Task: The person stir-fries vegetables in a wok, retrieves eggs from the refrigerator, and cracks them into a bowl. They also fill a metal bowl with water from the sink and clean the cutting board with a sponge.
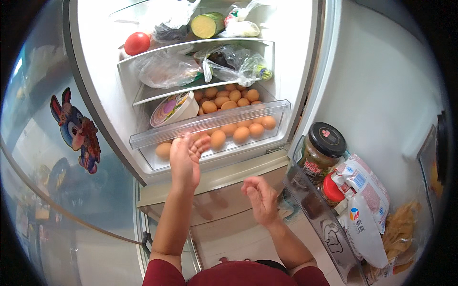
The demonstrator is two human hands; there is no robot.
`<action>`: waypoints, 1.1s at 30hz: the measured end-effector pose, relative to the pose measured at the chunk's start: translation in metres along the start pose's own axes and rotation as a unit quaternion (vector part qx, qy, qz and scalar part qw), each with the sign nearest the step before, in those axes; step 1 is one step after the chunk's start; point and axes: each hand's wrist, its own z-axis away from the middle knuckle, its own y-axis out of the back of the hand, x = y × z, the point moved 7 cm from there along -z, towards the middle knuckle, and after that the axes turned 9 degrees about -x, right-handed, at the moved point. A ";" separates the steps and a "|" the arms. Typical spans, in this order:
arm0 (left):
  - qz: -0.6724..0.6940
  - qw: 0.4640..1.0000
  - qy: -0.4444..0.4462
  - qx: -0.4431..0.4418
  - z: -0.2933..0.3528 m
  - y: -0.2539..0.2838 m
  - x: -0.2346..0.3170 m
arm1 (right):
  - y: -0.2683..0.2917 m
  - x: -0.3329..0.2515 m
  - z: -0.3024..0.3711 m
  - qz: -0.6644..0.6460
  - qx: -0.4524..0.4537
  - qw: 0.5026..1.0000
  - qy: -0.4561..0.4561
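Observation:
My left hand (187,155) is raised in front of the fridge's clear bottom drawer (210,125), its fingers apart and nothing in them. Whether it touches the drawer front I cannot tell. Many brown eggs (241,134) lie in this drawer, some showing through its front and others heaped behind. A white oval tub (174,108) with a colourful lid leans at the drawer's left, beside the eggs. Lower and to the right, my right hand (261,199) hovers before the fridge's lower front, fingers curled in, with no object visible in it.
Above are shelves with a tomato (137,44), a cut green gourd (207,25) and plastic bags (167,69). The open door at right has a rack (329,229) holding a black-lidded jar (322,148), a red-lidded jar (332,188) and packets (365,186). A rabbit sticker (75,128) decorates the left door.

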 end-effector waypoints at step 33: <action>-0.753 0.640 -0.152 0.006 -0.061 0.000 0.113 | -0.118 0.054 -0.314 0.523 -0.475 0.696 -0.128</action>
